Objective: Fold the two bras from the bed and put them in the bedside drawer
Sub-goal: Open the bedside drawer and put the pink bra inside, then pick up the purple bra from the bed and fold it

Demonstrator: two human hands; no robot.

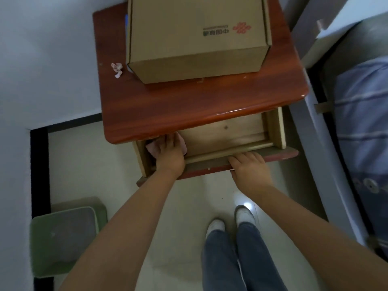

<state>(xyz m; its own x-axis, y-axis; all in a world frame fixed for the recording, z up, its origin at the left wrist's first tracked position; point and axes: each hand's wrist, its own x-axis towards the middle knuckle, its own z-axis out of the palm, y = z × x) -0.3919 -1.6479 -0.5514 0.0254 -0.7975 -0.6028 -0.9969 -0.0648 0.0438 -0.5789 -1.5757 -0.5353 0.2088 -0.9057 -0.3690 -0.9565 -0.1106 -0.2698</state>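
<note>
Your left hand (169,151) lies palm down on a pink folded bra (151,149) in the left end of the open bedside drawer (222,137), fingers spread flat over the cloth, pressing on it and not closed around it. Only pink edges show either side of your hand, so you cannot tell how it is folded or whether one bra or two lie there. The rest of the drawer floor is bare pale wood.

Your right hand (248,165) rests on the drawer front (279,155), fingers hooked over its top edge and thumb tucked below; it holds the panel's edge.

The drawer stands pulled out from under the reddish wooden bedside table (189,101), whose top overhangs the back part of the drawer and hides it. On the table top sits a cardboard box (195,36) with a red logo and printed characters too blurred to read; its upper part is cut off by the frame. Just beside the box's left corner lies a small crumpled pink scrap (117,69).

To the right, a grey bed frame (310,127) runs close to the drawer's right end, with striped blue bedding (363,114) beyond. On the tiled floor at lower left stands a green bin (63,242), well apart from the table. Below, your jeans and white shoes (243,216) show.
</note>
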